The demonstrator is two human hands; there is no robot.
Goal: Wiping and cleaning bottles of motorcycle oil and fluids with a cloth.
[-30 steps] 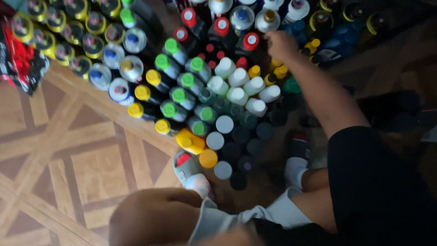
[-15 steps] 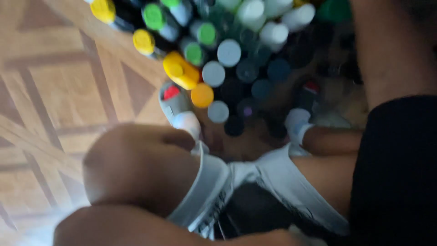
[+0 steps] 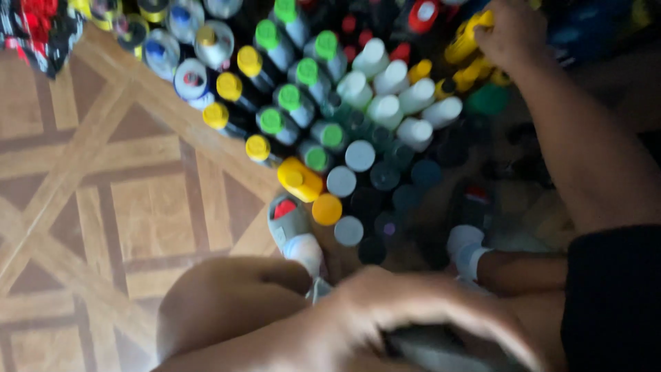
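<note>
Left hand (image 3: 420,310) nearest camera, blurred, fingers curled over grey fabric at the lap; can't tell what it pinches. Spray cans (image 3: 344,131) stand upright on the parquet floor (image 3: 103,207), ahead. Right hand (image 3: 513,31) far out, top right, closed on a yellow-capped can (image 3: 463,45), long axis tilted.

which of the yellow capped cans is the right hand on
The yellow-capped can at the top right edge of the cluster, under the right hand. The other yellow caps stand further left, untouched.
</note>
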